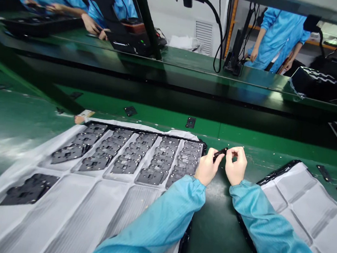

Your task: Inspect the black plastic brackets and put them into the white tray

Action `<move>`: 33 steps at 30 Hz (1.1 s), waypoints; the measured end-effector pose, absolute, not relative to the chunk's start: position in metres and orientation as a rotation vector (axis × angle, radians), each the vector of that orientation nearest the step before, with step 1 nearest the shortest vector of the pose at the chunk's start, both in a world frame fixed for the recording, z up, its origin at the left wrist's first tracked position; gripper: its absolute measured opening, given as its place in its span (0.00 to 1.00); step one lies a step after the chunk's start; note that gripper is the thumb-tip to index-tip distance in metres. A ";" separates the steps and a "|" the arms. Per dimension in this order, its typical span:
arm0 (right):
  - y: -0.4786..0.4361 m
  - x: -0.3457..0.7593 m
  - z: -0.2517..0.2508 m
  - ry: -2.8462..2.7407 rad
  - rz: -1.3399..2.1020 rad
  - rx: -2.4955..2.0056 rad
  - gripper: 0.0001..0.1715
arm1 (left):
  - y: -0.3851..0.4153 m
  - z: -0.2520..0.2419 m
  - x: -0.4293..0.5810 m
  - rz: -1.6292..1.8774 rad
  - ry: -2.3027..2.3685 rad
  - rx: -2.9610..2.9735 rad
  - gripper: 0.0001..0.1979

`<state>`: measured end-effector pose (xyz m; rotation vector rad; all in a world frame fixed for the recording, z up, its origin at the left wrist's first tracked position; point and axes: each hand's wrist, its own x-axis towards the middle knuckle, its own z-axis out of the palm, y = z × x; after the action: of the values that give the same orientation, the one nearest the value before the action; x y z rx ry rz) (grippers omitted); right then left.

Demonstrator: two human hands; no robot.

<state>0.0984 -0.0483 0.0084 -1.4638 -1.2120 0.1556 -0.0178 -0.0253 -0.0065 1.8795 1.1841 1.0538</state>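
Between the two trays, a small flat black part (220, 153) is pinched in my left hand (208, 166), tilted up toward the right. My right hand (236, 165) has thumb and forefinger closed together at the part's right end; whether they grip it or something tiny is hidden. To the left lies a tray lined with a white sheet (87, 198). Its far compartments hold overlapping rows of black plates (128, 154) with cut-outs, and one nearer compartment at the left holds a small stack of black plates (29, 190).
A second white-lined tray (303, 198) sits at the right. Loose black parts (324, 172) lie beyond it, and a single black plate (190, 123) rests at the back. A green post (37, 75) slants at left. Co-workers in blue sleeves (279, 37) are across the bench.
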 end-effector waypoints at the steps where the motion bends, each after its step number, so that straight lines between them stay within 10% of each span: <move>1: -0.049 0.098 0.008 -1.227 0.167 -1.466 0.07 | -0.025 -0.007 -0.018 1.051 1.182 1.900 0.09; 33: -0.042 0.110 0.002 -0.902 0.906 -1.270 0.14 | -0.023 0.014 -0.018 0.946 0.866 1.322 0.16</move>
<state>0.1104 -0.0419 0.0017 -1.2702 -0.9020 0.9056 -0.0177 -0.0234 0.0142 1.3224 0.8657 0.9464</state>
